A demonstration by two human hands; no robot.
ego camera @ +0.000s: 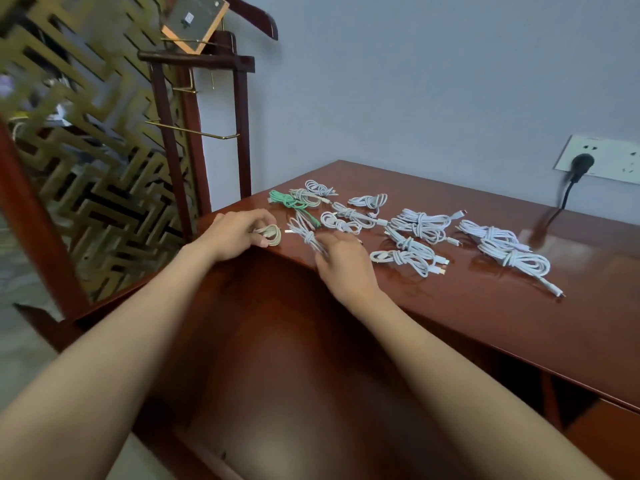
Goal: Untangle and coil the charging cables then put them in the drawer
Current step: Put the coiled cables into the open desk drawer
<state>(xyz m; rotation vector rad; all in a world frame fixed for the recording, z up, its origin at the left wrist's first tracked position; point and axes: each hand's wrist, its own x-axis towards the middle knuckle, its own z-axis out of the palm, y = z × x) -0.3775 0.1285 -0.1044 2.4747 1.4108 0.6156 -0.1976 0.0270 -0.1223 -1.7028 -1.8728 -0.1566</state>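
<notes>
Desk point(485, 323), grey wall point(415, 81); left fingers point(258, 217) grip beige coil point(274, 236), right fingers point(333, 242) pinch white cable point(304, 231).

No words or numbers can be read. The tilted panel point(202, 12) on the wooden stand point(241, 109) bears a small white sticker point(188, 18) with a dark square code, too small to make out. The charging cables point(420, 221) and wall socket plate point(613, 155) show no legible print.
</notes>
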